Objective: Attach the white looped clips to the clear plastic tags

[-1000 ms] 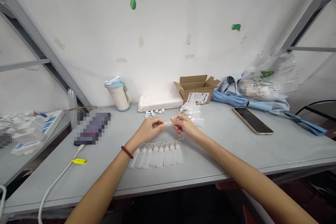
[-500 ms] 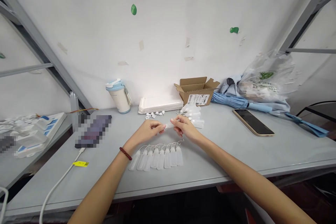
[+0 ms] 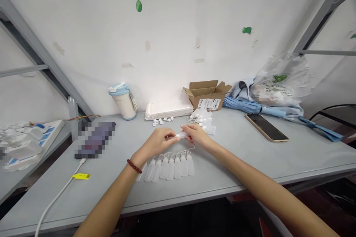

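Between my two hands lies a small translucent squeeze bottle (image 3: pixel 182 134), held almost level above the table. My right hand (image 3: pixel 198 135) grips its body between thumb and fingers. At the cap end, my left hand (image 3: pixel 158 141) pinches with thumb and forefinger; a thin white spout seems to show there, partly hidden by the fingers. Below the hands is a row of several like bottles (image 3: pixel 170 168), their curved spouts pointing away from me. Loose white caps (image 3: pixel 161 121) lie beyond my left hand. More bottles (image 3: pixel 209 130) and spouts are heaped beyond my right hand.
Along the wall stand a cream cup with a blue lid (image 3: pixel 124 103), a stack of white trays (image 3: pixel 168 109) and an open cardboard box (image 3: pixel 208 98). A blue umbrella (image 3: pixel 241 104), a plastic bag (image 3: pixel 278 81) and a phone (image 3: pixel 266 127) are at right; a cabled, blurred device (image 3: pixel 96 140) is at left.
My left hand has shifted slightly along the bottle's cap end, and a thin spout now shows by its fingers. The right hand keeps its grip. The view has tilted slightly.
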`<state>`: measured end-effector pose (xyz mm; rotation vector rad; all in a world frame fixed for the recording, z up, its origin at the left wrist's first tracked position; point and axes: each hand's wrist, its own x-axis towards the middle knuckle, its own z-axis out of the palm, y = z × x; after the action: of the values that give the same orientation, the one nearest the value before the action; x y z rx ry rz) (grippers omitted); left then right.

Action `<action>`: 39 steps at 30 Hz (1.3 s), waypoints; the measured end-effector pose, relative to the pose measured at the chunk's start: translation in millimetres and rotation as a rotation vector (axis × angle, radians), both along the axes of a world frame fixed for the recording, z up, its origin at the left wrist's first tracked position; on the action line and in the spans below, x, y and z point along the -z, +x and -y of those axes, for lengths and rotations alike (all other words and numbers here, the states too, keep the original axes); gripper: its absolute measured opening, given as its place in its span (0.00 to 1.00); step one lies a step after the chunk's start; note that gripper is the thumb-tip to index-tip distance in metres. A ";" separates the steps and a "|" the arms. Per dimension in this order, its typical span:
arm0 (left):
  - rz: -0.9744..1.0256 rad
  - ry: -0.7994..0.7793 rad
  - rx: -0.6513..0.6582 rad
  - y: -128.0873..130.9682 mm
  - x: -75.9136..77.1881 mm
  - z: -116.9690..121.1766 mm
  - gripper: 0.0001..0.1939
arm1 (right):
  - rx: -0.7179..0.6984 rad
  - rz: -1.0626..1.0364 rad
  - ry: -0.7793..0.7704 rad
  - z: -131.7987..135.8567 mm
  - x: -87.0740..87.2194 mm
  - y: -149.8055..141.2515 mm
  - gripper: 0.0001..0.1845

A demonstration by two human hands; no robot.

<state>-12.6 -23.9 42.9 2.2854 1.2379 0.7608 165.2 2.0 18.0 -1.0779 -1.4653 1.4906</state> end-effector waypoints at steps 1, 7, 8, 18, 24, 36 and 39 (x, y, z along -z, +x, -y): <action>0.005 -0.002 -0.008 -4.2 -0.5 -3.2 0.10 | 0.035 0.011 0.064 -2.4 -3.5 3.9 0.21; -0.189 0.134 -0.298 -46.4 16.8 -35.5 0.11 | 0.355 0.137 0.353 -28.0 -24.4 48.5 0.20; -0.213 0.143 -0.347 -52.0 20.9 -40.1 0.11 | 0.378 0.167 0.373 -32.2 -26.0 56.7 0.19; -0.171 0.201 -0.266 -54.7 41.2 -57.5 0.18 | 0.348 0.386 0.403 -41.2 -35.2 97.8 0.14; -0.178 0.209 -0.189 -51.4 52.4 -64.2 0.21 | 0.220 0.335 0.272 -40.2 -36.8 104.6 0.14; -0.194 0.204 -0.208 -47.9 53.5 -62.6 0.19 | 0.131 0.608 0.306 -47.4 -25.8 107.9 0.10; -0.221 0.210 -0.218 -48.1 51.5 -61.0 0.18 | 0.131 0.708 0.345 -48.1 -24.4 107.4 0.10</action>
<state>-60.6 37.1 -8.7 2.4841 1.5960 0.7597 272.7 50.1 42.3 -1.5230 -1.9827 0.7358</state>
